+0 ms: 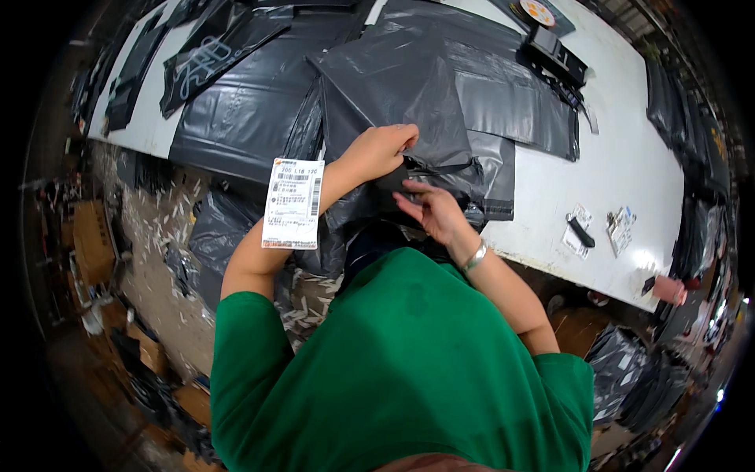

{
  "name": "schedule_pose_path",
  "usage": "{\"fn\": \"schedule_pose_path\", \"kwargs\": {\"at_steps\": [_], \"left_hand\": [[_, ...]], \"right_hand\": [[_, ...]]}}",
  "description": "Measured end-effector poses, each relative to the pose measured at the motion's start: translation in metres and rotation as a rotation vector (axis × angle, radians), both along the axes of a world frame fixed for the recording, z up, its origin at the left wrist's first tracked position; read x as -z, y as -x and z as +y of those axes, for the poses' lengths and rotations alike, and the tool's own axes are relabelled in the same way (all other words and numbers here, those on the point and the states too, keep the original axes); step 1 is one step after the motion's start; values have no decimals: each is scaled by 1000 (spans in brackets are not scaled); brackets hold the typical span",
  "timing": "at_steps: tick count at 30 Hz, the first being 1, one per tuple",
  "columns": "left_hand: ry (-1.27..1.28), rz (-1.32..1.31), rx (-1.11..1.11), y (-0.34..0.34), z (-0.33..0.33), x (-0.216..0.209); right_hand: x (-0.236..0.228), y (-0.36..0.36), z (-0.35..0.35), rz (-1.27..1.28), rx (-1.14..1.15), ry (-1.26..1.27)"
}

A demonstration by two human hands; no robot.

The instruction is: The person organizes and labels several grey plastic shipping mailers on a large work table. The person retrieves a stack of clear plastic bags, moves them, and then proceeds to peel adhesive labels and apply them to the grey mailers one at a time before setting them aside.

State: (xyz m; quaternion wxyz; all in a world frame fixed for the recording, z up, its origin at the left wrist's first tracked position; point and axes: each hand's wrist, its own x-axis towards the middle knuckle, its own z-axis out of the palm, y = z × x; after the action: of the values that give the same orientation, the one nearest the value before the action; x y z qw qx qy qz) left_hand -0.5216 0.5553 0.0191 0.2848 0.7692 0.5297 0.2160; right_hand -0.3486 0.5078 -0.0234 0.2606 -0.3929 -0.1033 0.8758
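Green T-shirt (409,354) fills the foreground; ahead, a dark-grey poly mailer (385,90) lies at the table's (629,157) near edge, left hand (381,151) apparently pinching its film, right hand (442,214) loosely spread. Bending the left forearm (342,178) could crease the shipping label (292,208) against it. Working room lies rightward.

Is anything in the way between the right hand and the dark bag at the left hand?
Nothing visible: the right hand is right at the bag, just below the left hand. The white label is on the left arm, clear of that path.
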Motion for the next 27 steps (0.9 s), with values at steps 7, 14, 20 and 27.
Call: {"fn": "schedule_pose_path", "kwargs": {"at_steps": [7, 14, 20, 27], "left_hand": [[6, -38, -30, -1, -7, -7], [243, -155, -49, 9, 7, -2], [232, -163, -106, 28, 5, 7], [49, 40, -96, 2, -8, 31]], "right_hand": [[-2, 13, -4, 167, 323, 120], [48, 36, 38, -80, -201, 54], [23, 12, 12, -551, -760, -755], [-8, -6, 6, -1649, -1058, -1725]]}}
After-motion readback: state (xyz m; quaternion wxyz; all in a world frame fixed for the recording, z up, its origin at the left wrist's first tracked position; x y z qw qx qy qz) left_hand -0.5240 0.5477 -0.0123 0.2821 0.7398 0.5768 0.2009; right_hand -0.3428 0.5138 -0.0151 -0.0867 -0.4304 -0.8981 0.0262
